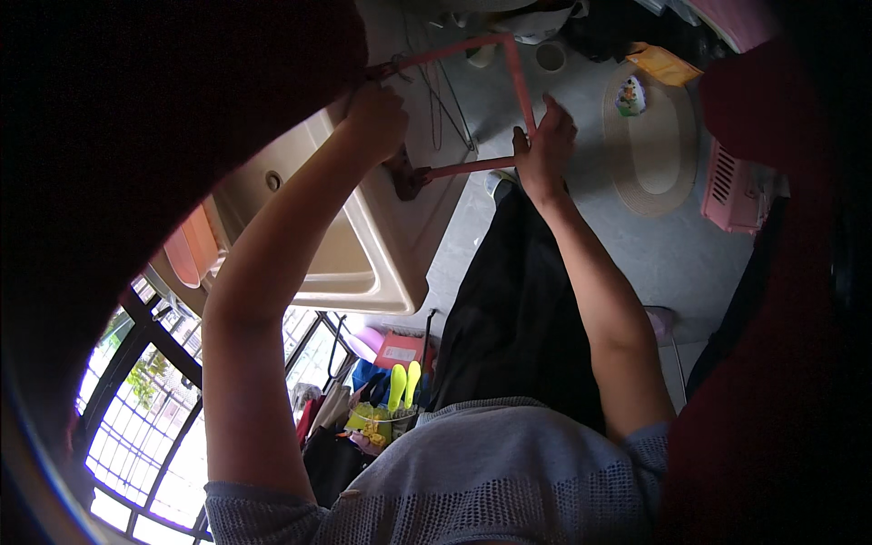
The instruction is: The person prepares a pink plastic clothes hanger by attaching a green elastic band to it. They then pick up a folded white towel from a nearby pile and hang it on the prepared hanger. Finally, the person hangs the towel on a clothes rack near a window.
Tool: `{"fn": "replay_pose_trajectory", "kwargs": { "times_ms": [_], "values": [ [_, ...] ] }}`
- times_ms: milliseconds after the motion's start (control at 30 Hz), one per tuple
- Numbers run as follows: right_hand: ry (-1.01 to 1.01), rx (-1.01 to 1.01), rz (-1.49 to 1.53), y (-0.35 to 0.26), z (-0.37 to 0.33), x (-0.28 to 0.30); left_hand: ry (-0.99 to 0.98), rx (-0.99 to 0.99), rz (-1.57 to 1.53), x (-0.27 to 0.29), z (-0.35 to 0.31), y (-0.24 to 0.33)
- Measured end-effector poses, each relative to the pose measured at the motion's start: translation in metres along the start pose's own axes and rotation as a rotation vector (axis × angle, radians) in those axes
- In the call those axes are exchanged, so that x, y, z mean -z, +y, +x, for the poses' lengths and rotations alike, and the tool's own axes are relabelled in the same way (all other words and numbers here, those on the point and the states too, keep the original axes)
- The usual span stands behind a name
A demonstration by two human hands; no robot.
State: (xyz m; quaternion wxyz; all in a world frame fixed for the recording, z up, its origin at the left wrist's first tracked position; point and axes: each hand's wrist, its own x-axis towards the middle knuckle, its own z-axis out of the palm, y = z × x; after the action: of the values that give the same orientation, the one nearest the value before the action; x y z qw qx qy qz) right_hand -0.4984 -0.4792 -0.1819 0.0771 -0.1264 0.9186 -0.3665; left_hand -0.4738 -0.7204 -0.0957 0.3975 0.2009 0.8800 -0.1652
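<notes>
A thin pink rectangular frame is held up in front of me, beside the sink. My left hand is closed at its left side, close to the sink, where the exact grip is in shadow. Around the frame's lower right corner is my right hand, with the thumb on the near side and the fingers pointing up and away. Dark pieces sit at the frame's left ends. Thin wires hang within and behind the frame; whether they join it I cannot tell.
On my left stands a beige sink, with orange-pink basins behind it. An oval mat and a pink crate are on the floor to the right. Bright yellow insole-shaped pieces stick up from a container. Dark red cloth borders the view.
</notes>
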Motion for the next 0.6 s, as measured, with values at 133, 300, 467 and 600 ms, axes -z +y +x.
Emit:
{"fn": "replay_pose_trajectory", "kwargs": {
  "times_ms": [133, 300, 467, 600],
  "values": [
    [-0.077, 0.425, 0.04, -0.046, -0.002, 0.034, -0.016, 0.01, 0.02, -0.001, 0.002, 0.003],
    [-0.588, -0.067, 0.708, -0.061, -0.035, -0.036, 0.064, 0.026, 0.045, -0.009, 0.003, 0.004],
    [-0.816, -0.342, 0.98, -0.072, -0.028, -0.08, -0.023, 0.051, -0.001, 0.01, -0.001, 0.007],
    [-1.006, -0.449, 0.951, -0.079, -0.012, -0.075, -0.107, 0.051, -0.053, 0.02, 0.003, 0.005]
  ]
}}
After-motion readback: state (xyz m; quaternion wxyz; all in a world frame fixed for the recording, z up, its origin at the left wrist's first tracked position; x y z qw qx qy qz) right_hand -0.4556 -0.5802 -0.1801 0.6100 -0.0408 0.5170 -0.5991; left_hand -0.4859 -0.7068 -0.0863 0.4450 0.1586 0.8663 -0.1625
